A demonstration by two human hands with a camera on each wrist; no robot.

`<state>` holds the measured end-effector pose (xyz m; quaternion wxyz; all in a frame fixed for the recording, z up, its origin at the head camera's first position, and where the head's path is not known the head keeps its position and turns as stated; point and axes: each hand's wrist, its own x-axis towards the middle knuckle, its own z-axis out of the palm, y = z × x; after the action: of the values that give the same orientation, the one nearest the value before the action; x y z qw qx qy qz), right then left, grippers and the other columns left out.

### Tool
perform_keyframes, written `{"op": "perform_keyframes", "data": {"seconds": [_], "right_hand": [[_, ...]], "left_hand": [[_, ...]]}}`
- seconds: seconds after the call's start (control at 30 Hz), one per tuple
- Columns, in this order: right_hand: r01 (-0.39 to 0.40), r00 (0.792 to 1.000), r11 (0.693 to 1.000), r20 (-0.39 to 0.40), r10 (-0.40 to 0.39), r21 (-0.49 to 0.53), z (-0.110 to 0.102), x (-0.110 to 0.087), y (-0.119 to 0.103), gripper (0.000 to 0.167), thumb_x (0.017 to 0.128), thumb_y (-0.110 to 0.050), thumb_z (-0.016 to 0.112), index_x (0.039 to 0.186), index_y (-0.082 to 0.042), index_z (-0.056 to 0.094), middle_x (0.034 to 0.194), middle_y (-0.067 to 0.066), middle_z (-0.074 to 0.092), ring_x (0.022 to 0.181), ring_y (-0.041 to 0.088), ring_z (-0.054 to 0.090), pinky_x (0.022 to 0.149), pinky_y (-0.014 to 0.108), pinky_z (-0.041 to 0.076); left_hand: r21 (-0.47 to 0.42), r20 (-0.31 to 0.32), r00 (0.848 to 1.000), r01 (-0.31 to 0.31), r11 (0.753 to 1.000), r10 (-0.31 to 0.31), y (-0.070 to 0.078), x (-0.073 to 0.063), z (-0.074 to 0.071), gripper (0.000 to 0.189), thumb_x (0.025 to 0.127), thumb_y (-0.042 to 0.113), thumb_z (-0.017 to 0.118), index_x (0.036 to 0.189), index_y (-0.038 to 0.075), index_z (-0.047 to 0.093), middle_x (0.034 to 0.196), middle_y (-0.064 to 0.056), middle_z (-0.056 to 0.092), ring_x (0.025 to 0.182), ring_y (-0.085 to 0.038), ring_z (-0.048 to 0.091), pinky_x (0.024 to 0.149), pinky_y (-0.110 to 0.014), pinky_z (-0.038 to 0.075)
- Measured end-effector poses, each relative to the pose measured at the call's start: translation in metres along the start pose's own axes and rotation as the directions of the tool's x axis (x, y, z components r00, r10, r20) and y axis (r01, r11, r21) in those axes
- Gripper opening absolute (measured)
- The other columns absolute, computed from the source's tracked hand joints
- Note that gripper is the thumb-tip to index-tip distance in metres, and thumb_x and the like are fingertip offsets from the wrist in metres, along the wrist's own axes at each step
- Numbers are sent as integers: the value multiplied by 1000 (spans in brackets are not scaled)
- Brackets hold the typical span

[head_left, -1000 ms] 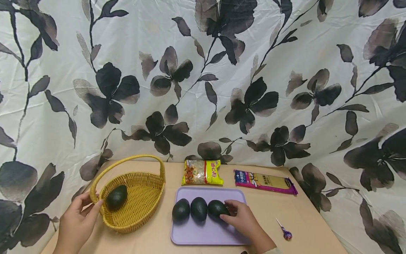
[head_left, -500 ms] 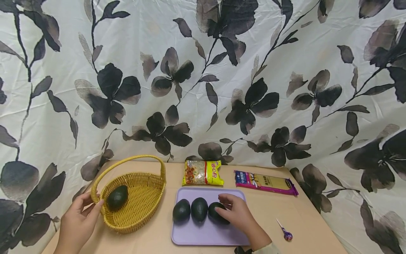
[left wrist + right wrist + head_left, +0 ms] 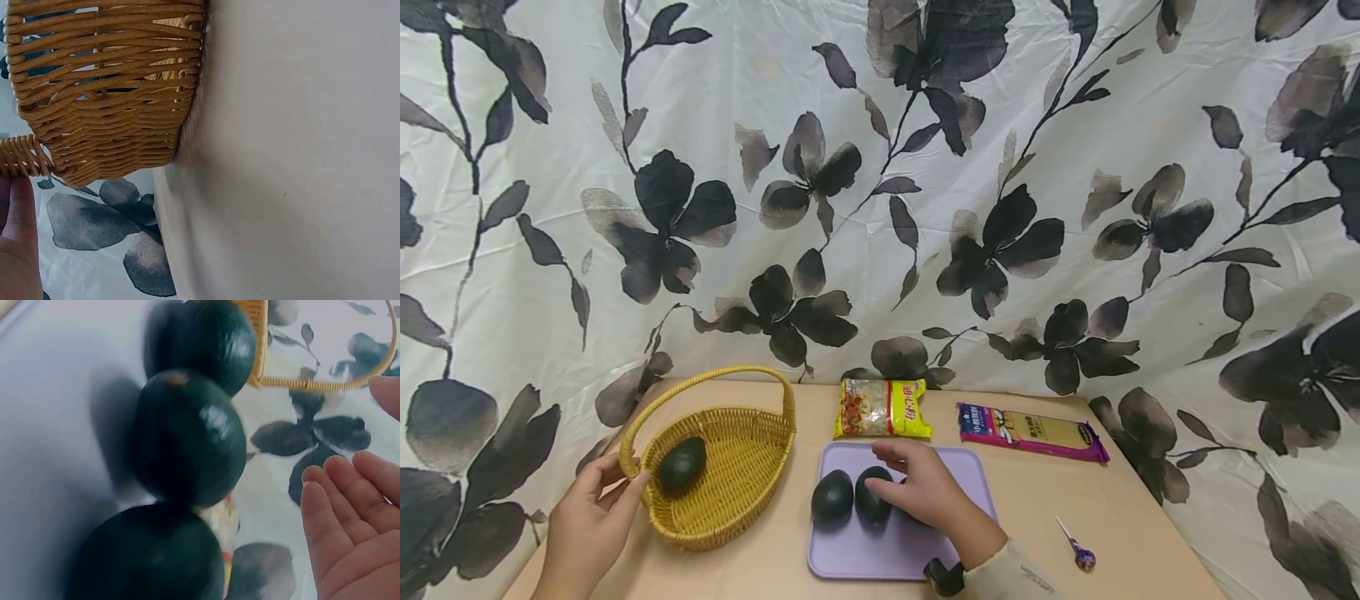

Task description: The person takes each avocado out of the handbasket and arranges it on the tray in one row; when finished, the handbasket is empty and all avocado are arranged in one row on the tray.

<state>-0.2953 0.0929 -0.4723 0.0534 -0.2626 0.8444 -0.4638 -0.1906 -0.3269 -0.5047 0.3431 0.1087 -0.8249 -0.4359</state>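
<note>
My left hand (image 3: pixel 587 521) pinches the base of the handle (image 3: pixel 631 454) of a yellow wicker basket (image 3: pixel 741 467), and its fingertips touch that handle in the left wrist view. One dark green avocado (image 3: pixel 682 467) lies inside the basket. To the right, a lilac tray (image 3: pixel 857 562) bears three avocados in a row: a left one (image 3: pixel 832 498), a middle one (image 3: pixel 871 504), and a right one (image 3: pixel 156 556) mostly hidden behind my right hand in the head view. That right hand (image 3: pixel 928 487) hovers over them, fingers relaxed, holding nothing; the right wrist view shows it apart from the avocados.
Behind the tray lies a yellow food packet (image 3: pixel 882 408), with a purple-edged flat packet (image 3: pixel 1032 432) to its right. A wrapped lollipop (image 3: pixel 1081 554) rests on the table (image 3: pixel 1037 517) at the right. A floral cloth (image 3: pixel 880 250) hangs at the back.
My right hand has left the right avocado and moved left and up over the middle one. The left hand stays at the basket handle. The avocados keep their places.
</note>
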Motion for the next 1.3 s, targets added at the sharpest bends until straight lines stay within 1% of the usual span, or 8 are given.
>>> {"op": "perform_keyframes", "data": {"seconds": [0.33, 0.6, 0.77, 0.87, 0.97, 1.13, 1.23, 1.3], "right_hand": [[94, 994, 995, 67, -92, -29, 24, 28, -36, 54, 89, -34, 83, 136, -14, 65, 133, 1, 68, 123, 18, 65, 109, 29, 55], [125, 986, 992, 117, -120, -28, 54, 53, -57, 55, 90, -34, 81, 138, -12, 64, 137, 2, 66, 124, 12, 63, 108, 21, 53], [175, 974, 983, 155, -166, -52, 75, 66, -70, 53, 90, -29, 81, 136, -8, 65, 136, 5, 67, 124, 11, 63, 107, 18, 53], [185, 969, 979, 183, -167, -89, 87, 72, -78, 56, 89, -30, 82, 137, -7, 64, 137, 4, 67, 123, 9, 63, 106, 16, 52], [200, 961, 969, 222, -165, -147, 101, 81, -85, 60, 89, -33, 81, 140, -9, 62, 137, 0, 66, 122, 6, 62, 104, 14, 51], [259, 941, 928, 285, -181, -267, 125, 95, -94, 63, 90, -41, 79, 143, -13, 59, 138, -8, 65, 121, 1, 61, 101, 10, 49], [282, 937, 907, 292, -191, -313, 142, 104, -99, 64, 89, -44, 79, 142, -14, 60, 136, -9, 66, 120, 1, 62, 99, 8, 49], [272, 941, 908, 287, -181, -318, 153, 109, -102, 64, 88, -45, 80, 141, -15, 61, 133, -9, 67, 117, 1, 63, 96, 8, 51]], "left_hand": [[22, -11, 1000, -5, 1000, 5, -1, 3, -2, 43, 93, 7, 76, 132, -1, 59, 121, -16, 63, 98, 24, 49, 82, 4, 50], [34, 2, 999, -32, 999, 32, 0, 3, -4, 42, 93, 4, 75, 131, -3, 59, 122, -17, 64, 100, 25, 46, 81, 6, 49], [12, -3, 998, -56, 998, 56, 0, 3, -2, 40, 92, 2, 75, 129, -4, 59, 120, -16, 64, 101, 23, 48, 84, 4, 50], [17, 6, 999, -42, 999, 42, 1, 2, 0, 41, 93, 4, 75, 129, -4, 59, 121, -14, 63, 101, 23, 48, 83, 4, 50], [35, 8, 1000, -20, 999, 20, 1, 0, 0, 41, 94, 6, 75, 131, -3, 59, 122, -12, 63, 100, 24, 47, 81, 4, 50], [26, 6, 1000, 1, 1000, -1, 1, -2, 0, 41, 95, 8, 74, 131, -2, 59, 122, -14, 63, 99, 24, 47, 80, 4, 50], [15, 10, 1000, 6, 1000, -6, 0, -2, -1, 40, 94, 8, 75, 130, -1, 59, 123, -15, 63, 98, 24, 49, 81, 4, 51], [1, 16, 1000, 3, 1000, -3, 0, -2, 0, 40, 94, 8, 75, 129, -2, 59, 123, -17, 64, 98, 23, 50, 81, 3, 51]]}}
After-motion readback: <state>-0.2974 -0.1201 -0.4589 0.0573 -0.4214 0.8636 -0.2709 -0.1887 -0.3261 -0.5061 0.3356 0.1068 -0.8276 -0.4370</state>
